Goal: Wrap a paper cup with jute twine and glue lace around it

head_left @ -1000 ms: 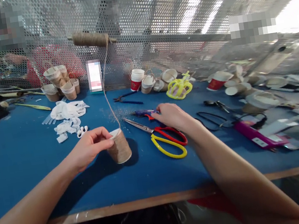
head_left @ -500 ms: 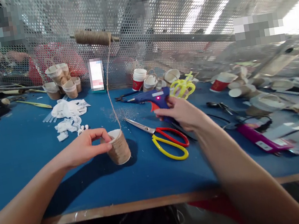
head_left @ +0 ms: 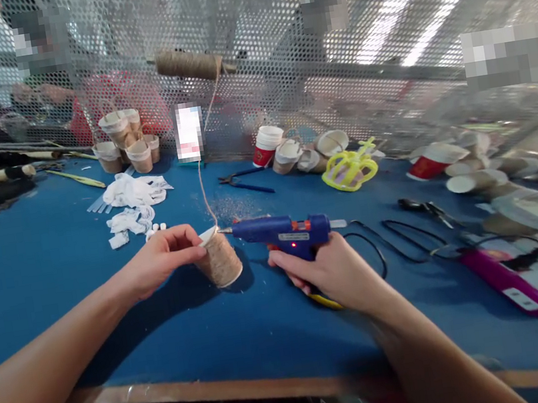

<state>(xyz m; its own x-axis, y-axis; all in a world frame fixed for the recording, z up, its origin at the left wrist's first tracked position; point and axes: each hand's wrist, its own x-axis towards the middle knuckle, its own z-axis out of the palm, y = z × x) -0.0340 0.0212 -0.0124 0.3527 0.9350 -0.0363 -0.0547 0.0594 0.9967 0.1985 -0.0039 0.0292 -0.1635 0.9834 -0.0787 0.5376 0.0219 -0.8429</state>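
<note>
My left hand (head_left: 169,257) pinches the rim of a small bark-brown paper cup (head_left: 221,260), which tilts with its white opening toward the upper left. A thin twine (head_left: 203,191) runs up from the cup's rim to a twine spool (head_left: 190,64) on the mesh. My right hand (head_left: 327,270) is wrapped round the handle of a blue hot glue gun (head_left: 278,230) with a lit red lamp. Its nozzle points left, at the cup's rim where the twine meets it; whether it touches I cannot tell. The scissors lie mostly hidden behind the gun and hand, one yellow handle (head_left: 327,301) showing.
Behind the cup are white paper scraps (head_left: 133,191), pliers (head_left: 249,183) and a stack of finished brown cups (head_left: 126,142). Red-and-white paper cups (head_left: 268,144) and a yellow ribbon bundle (head_left: 349,168) stand farther right. A black cord (head_left: 381,245) and a purple power strip (head_left: 519,285) lie at right.
My right hand has brought the glue gun down and left from the back of the table to the cup's rim. The cup has tilted in my left hand. The view has shifted slightly.
</note>
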